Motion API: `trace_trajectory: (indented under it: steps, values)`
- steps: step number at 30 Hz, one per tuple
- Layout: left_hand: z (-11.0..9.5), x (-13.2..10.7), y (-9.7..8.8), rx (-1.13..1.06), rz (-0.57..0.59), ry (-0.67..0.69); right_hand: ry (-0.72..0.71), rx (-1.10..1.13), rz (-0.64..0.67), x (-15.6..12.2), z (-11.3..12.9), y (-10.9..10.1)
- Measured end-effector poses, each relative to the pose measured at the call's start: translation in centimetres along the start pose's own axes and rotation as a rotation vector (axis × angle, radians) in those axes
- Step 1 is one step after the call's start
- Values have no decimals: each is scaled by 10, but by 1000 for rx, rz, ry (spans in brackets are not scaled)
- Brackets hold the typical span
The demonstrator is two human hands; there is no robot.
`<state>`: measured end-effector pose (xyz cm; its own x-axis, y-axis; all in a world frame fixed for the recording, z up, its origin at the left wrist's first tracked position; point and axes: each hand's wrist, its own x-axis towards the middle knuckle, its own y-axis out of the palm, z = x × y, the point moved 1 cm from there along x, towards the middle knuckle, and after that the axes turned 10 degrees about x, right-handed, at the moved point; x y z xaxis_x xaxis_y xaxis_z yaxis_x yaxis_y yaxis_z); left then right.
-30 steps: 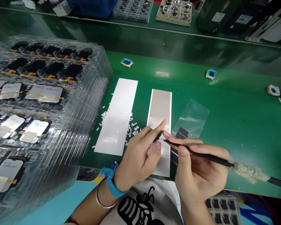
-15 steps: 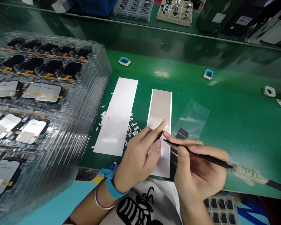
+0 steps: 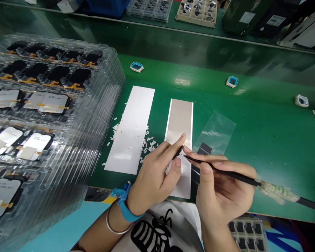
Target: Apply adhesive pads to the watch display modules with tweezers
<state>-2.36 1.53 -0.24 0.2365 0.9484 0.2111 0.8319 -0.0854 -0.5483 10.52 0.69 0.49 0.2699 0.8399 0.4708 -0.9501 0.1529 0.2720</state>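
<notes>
My left hand (image 3: 157, 171) is closed on a small dark flat part (image 3: 177, 153), perhaps a watch screen, mostly hidden by the fingers. In my right hand (image 3: 223, 189) is a pair of black tweezers (image 3: 232, 175), with a wrapped handle end pointing right. Its tip meets the edge of the small part, and my right index fingertip is close beside it. Below both hands lies a strip with a beige upper area (image 3: 182, 113) and white borders. A plain white strip (image 3: 132, 129) lies to its left, with small white scraps (image 3: 149, 144) scattered around it.
Stacked clear trays (image 3: 94, 122) with watch screens (image 3: 54, 103) fill the left. A clear plastic bag (image 3: 216, 131) and dark strips (image 3: 206, 148) lie right of the beige strip. Watch frames (image 3: 137, 67) stand along the back, below a shelf with a parts box (image 3: 196, 13).
Both hands stay almost in place, with the tweezer tip still at the small part. The camera view shifts very slightly.
</notes>
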Motion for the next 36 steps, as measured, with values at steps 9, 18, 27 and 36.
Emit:
trace_trajectory:
  steps: [9,18,27,36]
  values:
    - [-1,1,0,35,-3,-4,-12,-31,9,-1,-1,-1]
    - [0,0,1,-31,12,-5,-101,-21,32,-2,-3,-1]
    - [1,0,1,-77,24,-15,-119,-34,63,-2,-4,-1]
    - [5,2,4,-23,25,-57,-98,-42,-17,2,-3,0]
